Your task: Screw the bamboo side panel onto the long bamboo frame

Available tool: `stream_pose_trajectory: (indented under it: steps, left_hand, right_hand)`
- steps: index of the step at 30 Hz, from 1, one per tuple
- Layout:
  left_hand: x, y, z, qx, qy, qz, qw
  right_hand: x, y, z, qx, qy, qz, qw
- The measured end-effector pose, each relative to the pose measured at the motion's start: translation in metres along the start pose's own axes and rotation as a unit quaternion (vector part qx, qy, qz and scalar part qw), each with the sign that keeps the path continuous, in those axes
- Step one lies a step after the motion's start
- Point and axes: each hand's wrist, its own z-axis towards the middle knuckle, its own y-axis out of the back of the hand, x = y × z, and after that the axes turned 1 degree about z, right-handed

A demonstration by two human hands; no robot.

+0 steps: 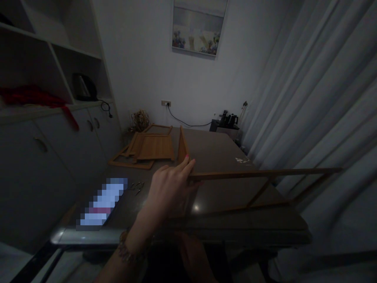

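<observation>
My left hand (169, 186), with a beaded bracelet (126, 248) at the wrist, is closed around the near end of a long wooden frame (265, 173). The frame stands on edge and stretches to the right, with a crossbar partway along. A narrow wooden panel (183, 147) rises upright just beyond my fingertips and seems to meet the frame there; the joint is hidden by the hand. Low in the dark at the table's near edge is my right hand (191, 251). Its fingers are too dim to make out. Several small screws (138, 188) lie left of my left hand.
Wooden slatted panels (154, 147) and frames (132, 163) are stacked at the table's far left. A blurred-out bright phone-like object (103, 202) lies near the front left. Shredded packing (140, 120) sits behind. Curtains (324, 118) hang at right; white cabinets (59, 145) stand left.
</observation>
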Motion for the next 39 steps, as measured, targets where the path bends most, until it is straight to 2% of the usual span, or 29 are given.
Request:
stream_pose_trajectory:
  steps: [4, 11, 17, 22, 26, 32, 39]
  left_hand:
    - [0.0, -0.002, 0.0, 0.0, 0.001, 0.002, 1.0]
    - [0.001, -0.003, 0.0, -0.007, -0.002, 0.004, 1.0]
    - [0.001, 0.0, 0.0, -0.002, -0.002, 0.001, 1.0]
    - [0.0, -0.001, 0.001, -0.004, -0.002, 0.002, 1.0]
    - [0.001, -0.001, 0.0, -0.009, -0.004, -0.002, 1.0]
    - [0.0, 0.001, -0.001, -0.004, 0.0, -0.001, 1.0]
    - [0.0, 0.0, 0.0, 0.002, -0.001, 0.006, 1.0]
  right_hand:
    - [-0.004, -0.004, -0.004, -0.029, -0.013, 0.005, 0.999]
    - [-0.002, 0.007, 0.0, 0.019, -0.023, 0.033, 0.999]
    - [-0.003, 0.011, 0.001, 0.046, 0.011, -0.003, 0.999]
    - [-0.007, 0.005, -0.002, -0.002, -0.005, -0.045, 0.999]
    - [-0.006, 0.003, -0.002, -0.013, -0.002, -0.007, 1.0]
    - [-0.001, 0.002, 0.001, -0.063, -0.016, 0.045, 0.997]
    - [-0.003, 0.004, -0.004, -0.087, -0.017, 0.04, 0.995]
